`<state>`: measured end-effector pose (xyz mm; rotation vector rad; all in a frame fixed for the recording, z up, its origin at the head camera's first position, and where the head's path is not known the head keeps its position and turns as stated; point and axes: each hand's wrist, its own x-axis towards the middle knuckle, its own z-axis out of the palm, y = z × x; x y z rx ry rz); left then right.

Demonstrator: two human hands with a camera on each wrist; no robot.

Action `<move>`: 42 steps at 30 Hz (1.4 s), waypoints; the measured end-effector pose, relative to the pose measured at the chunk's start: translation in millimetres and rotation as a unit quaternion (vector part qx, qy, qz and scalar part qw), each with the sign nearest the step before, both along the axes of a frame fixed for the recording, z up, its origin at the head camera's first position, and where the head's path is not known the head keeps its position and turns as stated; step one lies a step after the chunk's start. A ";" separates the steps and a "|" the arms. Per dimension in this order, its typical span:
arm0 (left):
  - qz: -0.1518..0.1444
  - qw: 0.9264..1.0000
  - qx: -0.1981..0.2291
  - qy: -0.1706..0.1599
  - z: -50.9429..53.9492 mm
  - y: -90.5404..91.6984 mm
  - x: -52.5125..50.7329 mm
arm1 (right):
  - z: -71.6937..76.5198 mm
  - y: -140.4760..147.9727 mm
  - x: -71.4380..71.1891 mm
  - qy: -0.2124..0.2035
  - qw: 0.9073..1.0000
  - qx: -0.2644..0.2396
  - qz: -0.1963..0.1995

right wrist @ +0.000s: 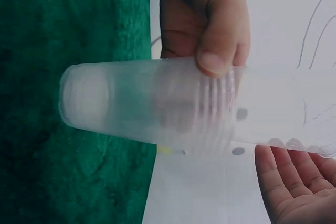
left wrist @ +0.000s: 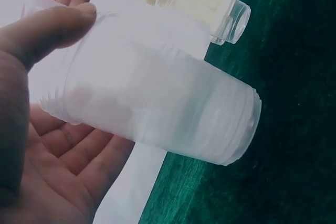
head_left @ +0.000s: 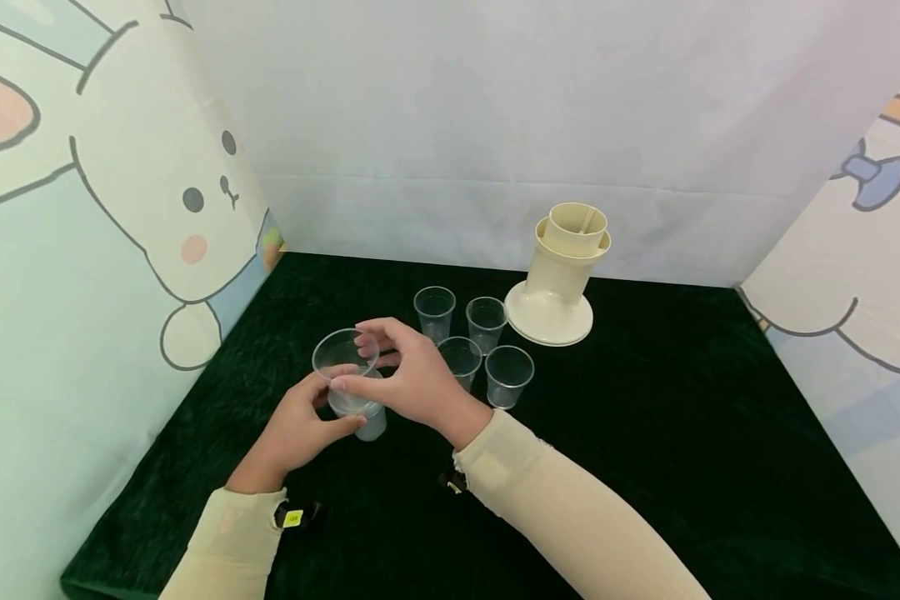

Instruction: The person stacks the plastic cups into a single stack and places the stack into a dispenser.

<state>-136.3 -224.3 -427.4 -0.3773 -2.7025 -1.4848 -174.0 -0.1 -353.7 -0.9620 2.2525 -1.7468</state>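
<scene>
My left hand (head_left: 300,429) grips a nested stack of clear plastic cups (head_left: 371,423) near the rims, and the stack hangs tilted above the table. My right hand (head_left: 420,379) holds a single clear plastic cup (head_left: 335,350) near its rim, between thumb and fingers. In the right wrist view this cup (right wrist: 283,106) sticks out from the top of the stack (right wrist: 131,98), its lower end at the stack's mouth. Whether its bottom is still inside the stack is hard to see. The left wrist view shows the left thumb (left wrist: 58,27) over the stack (left wrist: 210,114).
Several clear cups, one at the front right (head_left: 508,375), stand upright in two rows on the dark green cloth (head_left: 645,467). Behind them is a cream plastic stand (head_left: 558,275) with a round base and a cylinder on top. A white curtain (head_left: 495,125) backs the table.
</scene>
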 end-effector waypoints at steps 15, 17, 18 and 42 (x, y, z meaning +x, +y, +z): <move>-0.007 1.000 0.004 0.017 -2.2 2.7 2.7 | -29.9 -0.2 -2.4 0.025 0.998 0.039 -0.033; -0.007 1.000 0.002 0.019 -2.6 2.6 2.3 | -34.2 -0.5 -2.8 0.030 0.998 0.039 -0.033; -0.008 1.000 0.001 0.020 -2.7 2.7 2.3 | -36.1 -0.6 -2.9 0.031 0.998 0.039 -0.033; -0.013 0.999 0.001 0.040 -2.9 3.1 1.6 | -62.1 4.5 -6.7 -0.003 0.998 0.055 -0.027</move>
